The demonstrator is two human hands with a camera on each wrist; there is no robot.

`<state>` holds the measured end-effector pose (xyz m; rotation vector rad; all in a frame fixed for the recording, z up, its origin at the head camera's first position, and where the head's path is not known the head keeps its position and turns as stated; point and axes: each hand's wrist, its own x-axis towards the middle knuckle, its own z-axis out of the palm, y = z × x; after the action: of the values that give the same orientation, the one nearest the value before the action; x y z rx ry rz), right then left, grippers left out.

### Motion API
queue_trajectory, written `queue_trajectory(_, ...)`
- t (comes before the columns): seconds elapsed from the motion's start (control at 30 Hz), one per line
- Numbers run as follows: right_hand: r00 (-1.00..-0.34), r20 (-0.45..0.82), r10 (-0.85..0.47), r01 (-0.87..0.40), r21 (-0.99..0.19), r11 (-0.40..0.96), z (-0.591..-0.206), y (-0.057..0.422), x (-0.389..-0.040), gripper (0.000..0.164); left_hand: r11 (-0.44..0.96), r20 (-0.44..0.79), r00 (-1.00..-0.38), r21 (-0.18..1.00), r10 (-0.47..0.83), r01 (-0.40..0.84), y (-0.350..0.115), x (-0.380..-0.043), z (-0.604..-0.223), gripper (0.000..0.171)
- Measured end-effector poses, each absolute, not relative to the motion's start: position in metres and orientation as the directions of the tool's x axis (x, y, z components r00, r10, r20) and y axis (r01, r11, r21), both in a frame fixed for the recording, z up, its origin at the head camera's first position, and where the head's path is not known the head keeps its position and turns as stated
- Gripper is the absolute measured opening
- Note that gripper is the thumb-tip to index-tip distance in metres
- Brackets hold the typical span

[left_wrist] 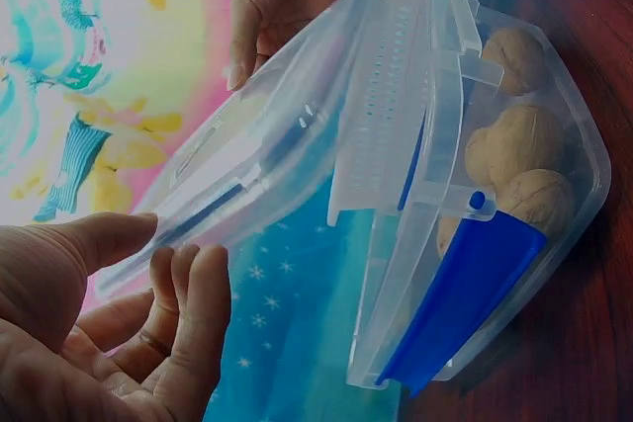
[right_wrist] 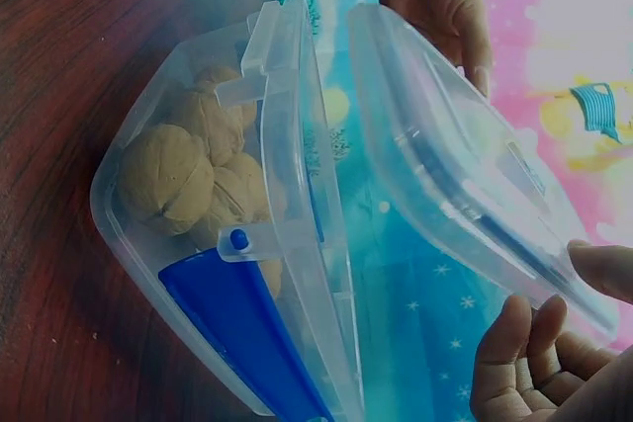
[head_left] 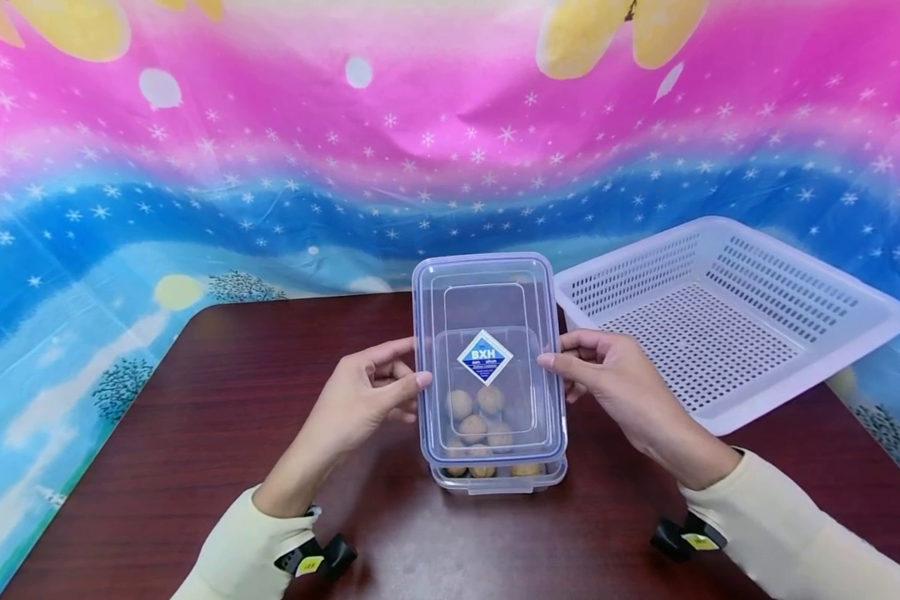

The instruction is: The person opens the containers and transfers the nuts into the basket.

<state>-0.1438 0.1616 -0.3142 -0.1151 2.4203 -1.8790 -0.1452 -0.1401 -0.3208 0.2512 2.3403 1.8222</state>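
Between both hands a clear plastic lid with a blue-and-white diamond label is held tilted up. My left hand pinches its left edge between thumb and fingers, and my right hand pinches the opposite edge. Below the lid, and apart from it in both wrist views, a clear plastic container stands on the table. Several walnuts lie inside. A blue latch hangs down the container's side in the left wrist view, and another blue latch shows in the right wrist view.
At the back right stands a white perforated plastic basket, close beyond my right hand. The dark red-brown wooden table ends at a colourful printed cloth behind it.
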Motion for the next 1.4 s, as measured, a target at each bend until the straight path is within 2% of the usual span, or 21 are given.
queue_trajectory(0.2,-0.997,0.025,-0.067,-0.044,-0.954,0.297,-0.310,0.162,-0.139,0.037,0.265,0.046,-0.976,0.959,0.214,0.104,-0.140,-0.142,-0.317,0.051)
queue_trajectory(0.73,-0.977,0.202,-0.070,-0.214,-0.908,0.360,-0.306,0.161,-0.130,0.025,0.227,0.118,-0.981,0.962,0.154,0.151,-0.144,-0.130,-0.307,0.041)
queue_trajectory(0.9,-0.970,0.226,-0.088,-0.242,-0.916,0.318,-0.309,0.160,-0.129,0.028,0.207,0.128,-0.973,0.964,0.192,0.168,-0.146,-0.128,-0.308,0.038)
queue_trajectory(1.1,-0.967,0.229,-0.115,-0.254,-0.918,0.306,-0.312,0.158,-0.128,0.034,0.144,0.062,-0.971,0.985,0.231,0.097,-0.149,-0.126,-0.310,0.040)
queue_trajectory(1.27,-0.968,0.210,-0.136,-0.242,-0.922,0.302,-0.314,0.154,-0.129,0.038,0.125,-0.014,-0.979,0.992,0.202,0.012,-0.153,-0.125,-0.312,0.036)
queue_trajectory(1.4,-0.965,0.200,-0.171,-0.239,-0.939,0.249,-0.315,0.149,-0.131,0.038,0.088,-0.041,-0.981,0.996,0.192,-0.024,-0.157,-0.124,-0.315,0.037)
